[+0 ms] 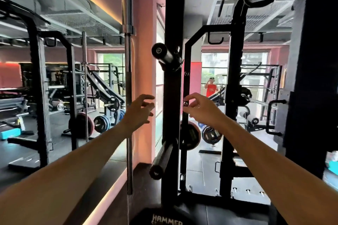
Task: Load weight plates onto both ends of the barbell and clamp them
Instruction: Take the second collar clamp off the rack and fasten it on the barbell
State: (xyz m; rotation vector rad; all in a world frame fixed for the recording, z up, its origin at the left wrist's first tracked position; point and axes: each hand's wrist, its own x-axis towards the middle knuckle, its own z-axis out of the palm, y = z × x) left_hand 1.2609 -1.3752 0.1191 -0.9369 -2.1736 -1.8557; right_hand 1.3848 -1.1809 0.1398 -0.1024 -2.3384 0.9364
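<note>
"HAMMER" in white on black base plate [167,220].

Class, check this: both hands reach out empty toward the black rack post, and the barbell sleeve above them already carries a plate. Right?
Not quite. The head view shows the barbell sleeve bare, with no plate. The left hand and right hand do reach out empty toward the rack post.

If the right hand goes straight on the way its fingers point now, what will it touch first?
Probably the black rack post. The right hand, open and empty, points left and forward at a bolt on the post's edge. Depth is unclear, so it may already touch.
</note>
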